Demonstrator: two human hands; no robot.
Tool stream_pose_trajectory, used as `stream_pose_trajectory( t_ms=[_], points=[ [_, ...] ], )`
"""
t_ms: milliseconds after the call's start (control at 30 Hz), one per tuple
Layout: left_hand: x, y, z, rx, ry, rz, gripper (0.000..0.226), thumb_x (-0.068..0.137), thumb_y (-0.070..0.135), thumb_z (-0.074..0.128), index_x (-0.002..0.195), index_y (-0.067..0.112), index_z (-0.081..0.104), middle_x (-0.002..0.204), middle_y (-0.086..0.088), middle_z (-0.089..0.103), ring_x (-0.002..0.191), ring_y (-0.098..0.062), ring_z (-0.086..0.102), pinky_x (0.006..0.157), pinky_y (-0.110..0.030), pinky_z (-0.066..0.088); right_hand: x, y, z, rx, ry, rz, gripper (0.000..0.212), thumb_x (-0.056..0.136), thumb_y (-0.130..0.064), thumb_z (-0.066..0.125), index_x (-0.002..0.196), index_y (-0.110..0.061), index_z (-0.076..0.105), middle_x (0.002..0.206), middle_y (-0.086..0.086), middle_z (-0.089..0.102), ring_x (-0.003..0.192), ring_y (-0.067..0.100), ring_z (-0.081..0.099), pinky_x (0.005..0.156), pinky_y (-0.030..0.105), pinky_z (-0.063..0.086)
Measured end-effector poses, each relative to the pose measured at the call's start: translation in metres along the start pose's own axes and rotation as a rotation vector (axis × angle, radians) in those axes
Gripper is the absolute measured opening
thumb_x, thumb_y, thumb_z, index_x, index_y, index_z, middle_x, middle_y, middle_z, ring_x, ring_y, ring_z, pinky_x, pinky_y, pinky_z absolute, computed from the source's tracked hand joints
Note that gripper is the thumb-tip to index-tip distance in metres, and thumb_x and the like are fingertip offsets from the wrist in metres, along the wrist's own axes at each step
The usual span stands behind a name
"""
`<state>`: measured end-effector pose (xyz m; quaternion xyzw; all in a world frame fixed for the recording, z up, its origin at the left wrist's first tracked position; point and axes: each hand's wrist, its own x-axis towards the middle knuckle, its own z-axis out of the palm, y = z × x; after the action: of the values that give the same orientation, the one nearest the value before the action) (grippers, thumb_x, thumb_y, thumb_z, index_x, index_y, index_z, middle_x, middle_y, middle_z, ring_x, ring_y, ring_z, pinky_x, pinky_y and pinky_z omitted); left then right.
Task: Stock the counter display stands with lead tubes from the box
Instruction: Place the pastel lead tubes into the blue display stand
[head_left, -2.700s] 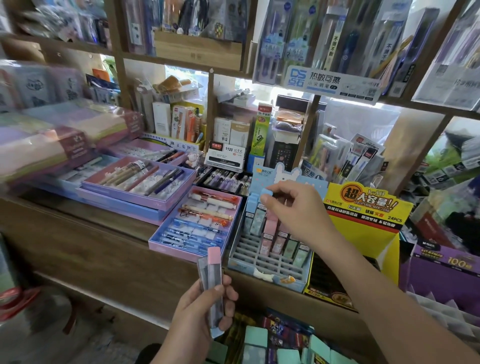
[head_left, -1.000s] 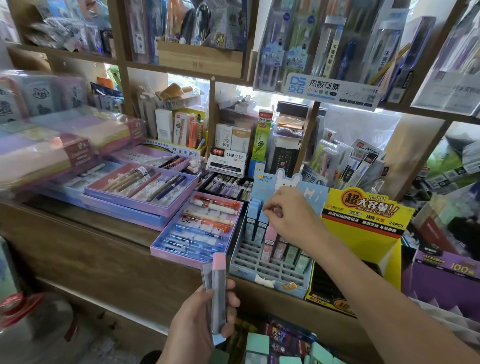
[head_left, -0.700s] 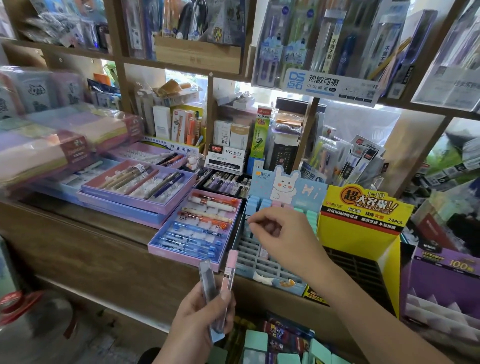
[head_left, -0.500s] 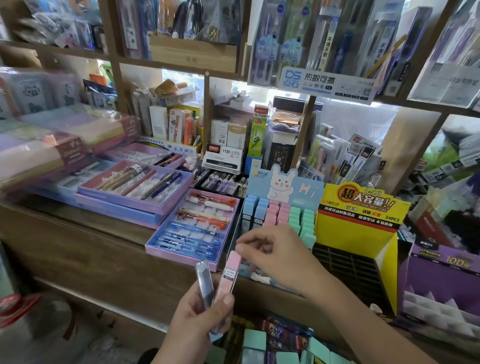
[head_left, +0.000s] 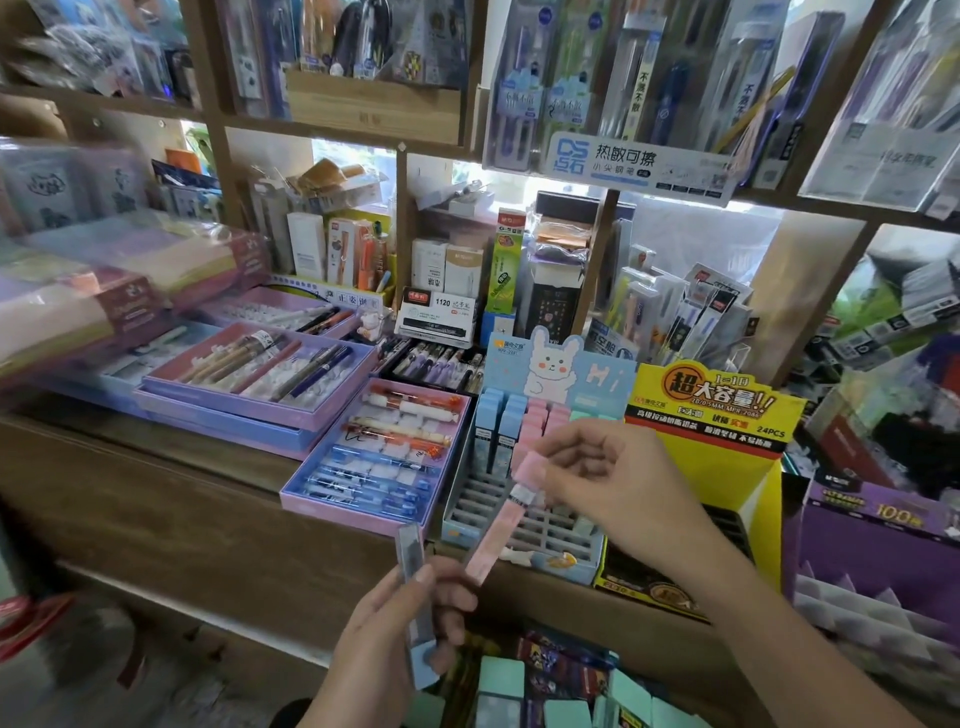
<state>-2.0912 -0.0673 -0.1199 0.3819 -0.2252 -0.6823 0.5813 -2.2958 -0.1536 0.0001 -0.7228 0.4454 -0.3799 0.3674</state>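
Lead tubes appear in both hands and in the stand on the counter, all seen from the one head view. A pink lead tube (head_left: 511, 512) slants between the two hands: the right hand (head_left: 613, 483) pinches its pink cap between thumb and forefinger, the other fingers curled loosely, while the tube's lower end lies against the fingertips of the left hand (head_left: 400, 639). The left hand is closed round a blue lead tube (head_left: 413, 592), held nearly upright with its blue cap at the bottom, just below the palm, and its clear end sticking up past the thumb. Whether the left fingers actually grip the pink tube or merely touch it cannot be told.

Behind the hands, on the wooden counter (head_left: 156, 499), stands the light-blue display stand (head_left: 519, 525) with a rabbit backing card (head_left: 556, 371). Blue and pink tubes fill its back rows in upright ranks; the grid slots toward the front are bare. The pink tube hovers over those front slots, touching none of them.

Just right of the stand sits a yellow display box (head_left: 717, 421) with a black slotted tray. Left of the stand lies a pink tray of pens (head_left: 384, 457). At the bottom edge, below the counter, mint-green caps (head_left: 501, 683) of further tubes show, partly cut off.
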Motion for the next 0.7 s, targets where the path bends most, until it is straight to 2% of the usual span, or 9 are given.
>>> stream_pose_trajectory(
  t_ms=[100,267,400,533,700],
  points=[
    [0.003,-0.001,0.003,-0.01,0.021,-0.026,0.049,0.082,0.028,0.056,0.11,-0.012,0.06,0.075,-0.026,0.062,0.049,-0.028,0.055,0.037,-0.026,0.037,0.003,0.003,-0.018,-0.07,0.1,-0.025,0.013,0.085,-0.013,0.084,0.087,-0.024,0.077,0.08,-0.001,0.073,0.075,0.02,0.068,0.07,0.03,0.061],
    [0.005,0.0,0.002,-0.074,-0.014,-0.099,0.052,0.083,0.033,0.049,0.109,-0.011,0.058,0.073,-0.025,0.059,0.045,-0.026,0.051,0.035,-0.025,0.038,0.007,0.013,-0.028,-0.224,0.185,-0.053,0.012,0.086,-0.017,0.083,0.087,-0.026,0.075,0.079,-0.004,0.07,0.072,0.012,0.061,0.063,0.02,0.052],
    [0.001,0.0,0.0,-0.06,-0.018,-0.096,0.054,0.085,0.033,0.05,0.114,-0.012,0.058,0.077,-0.026,0.058,0.049,-0.026,0.05,0.038,-0.027,0.038,0.008,0.018,-0.023,-0.288,0.172,-0.087,0.011,0.087,-0.015,0.082,0.087,-0.024,0.076,0.076,-0.008,0.067,0.067,0.001,0.055,0.061,0.012,0.045],
    [-0.003,0.001,0.004,-0.021,-0.005,-0.069,0.057,0.078,0.028,0.063,0.117,-0.013,0.058,0.078,-0.025,0.057,0.052,-0.026,0.048,0.039,-0.029,0.037,0.008,0.02,-0.016,-0.318,0.141,-0.096,0.011,0.087,-0.015,0.082,0.085,-0.024,0.076,0.075,-0.008,0.066,0.066,0.0,0.053,0.06,0.01,0.041],
    [-0.004,0.004,0.009,-0.024,0.012,-0.081,0.053,0.081,0.029,0.05,0.113,-0.013,0.059,0.076,-0.024,0.056,0.052,-0.025,0.047,0.037,-0.027,0.038,0.008,0.022,-0.012,-0.31,0.117,-0.114,0.018,0.087,-0.017,0.082,0.085,-0.032,0.073,0.076,-0.012,0.066,0.069,-0.001,0.055,0.064,0.01,0.043]
  ],
)
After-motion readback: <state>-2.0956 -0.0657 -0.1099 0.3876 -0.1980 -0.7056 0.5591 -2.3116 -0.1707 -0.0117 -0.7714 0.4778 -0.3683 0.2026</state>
